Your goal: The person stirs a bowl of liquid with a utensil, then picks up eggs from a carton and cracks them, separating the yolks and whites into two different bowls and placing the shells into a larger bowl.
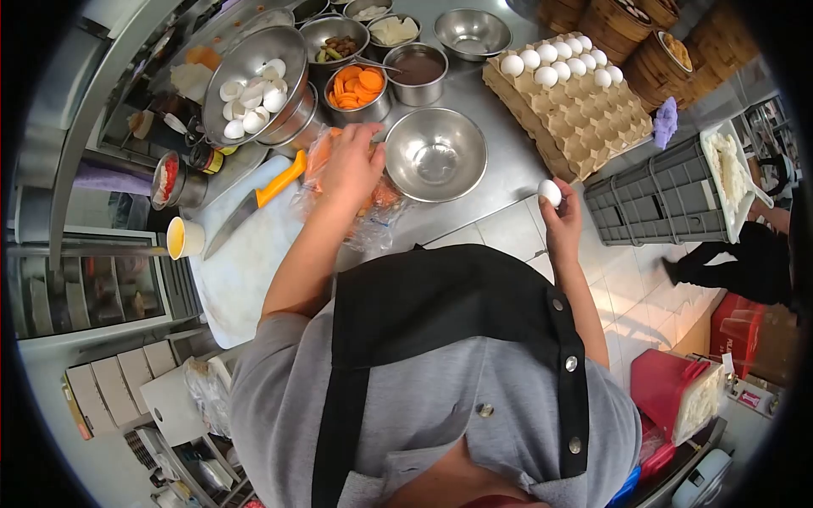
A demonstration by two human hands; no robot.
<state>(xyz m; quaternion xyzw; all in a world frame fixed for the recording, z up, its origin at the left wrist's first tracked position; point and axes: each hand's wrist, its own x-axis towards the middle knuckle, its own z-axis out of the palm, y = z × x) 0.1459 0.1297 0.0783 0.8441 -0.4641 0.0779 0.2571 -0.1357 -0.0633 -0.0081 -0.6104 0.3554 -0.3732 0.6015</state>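
A white egg [550, 193] is in my right hand [561, 222], pinched between thumb and fingers at the front edge of the steel counter. My left hand [349, 168] rests over a clear plastic bag [366, 224] with orange pieces in it, fingers stretched out and apart. Beside those fingers stands a shiny metal bowl [436, 155]. Farther back on the right, a cardboard egg tray [584, 118] carries several white eggs in its far rows. A metal bowl [292, 80] at the back left is heaped with white eggshells [251, 100].
Left of the bag, a knife with a yellow handle [281, 179] lies on a white cutting board [233, 288]. Sliced carrots [357, 86] fill a metal pot behind. A grey crate [656, 190] stands to the right. Another person's dark-clothed leg [720, 267] shows at far right.
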